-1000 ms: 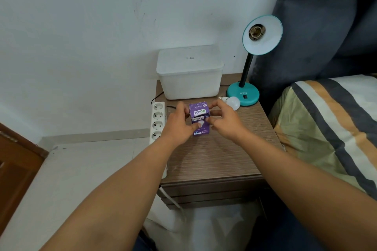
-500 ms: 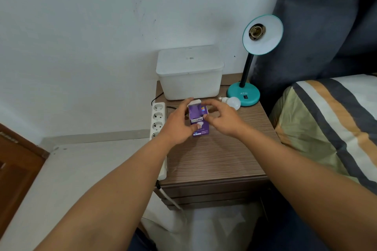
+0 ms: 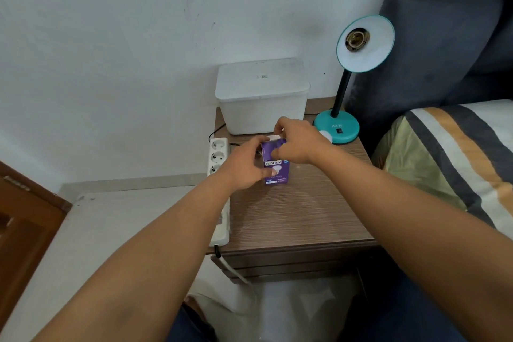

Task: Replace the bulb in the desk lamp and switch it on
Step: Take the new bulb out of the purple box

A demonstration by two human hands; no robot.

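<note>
Mid-frame, our left hand (image 3: 244, 166) grips the purple bulb box (image 3: 276, 172) while our right hand (image 3: 298, 141) pinches its top flap.

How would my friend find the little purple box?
Look at the wooden bedside table between the white wall and the striped bed. In its middle, both hands hold a small box. It is the only purple thing there, printed ECOLINK, in front of the big white tub.

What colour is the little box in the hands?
Purple box, seen in the head view.
</note>
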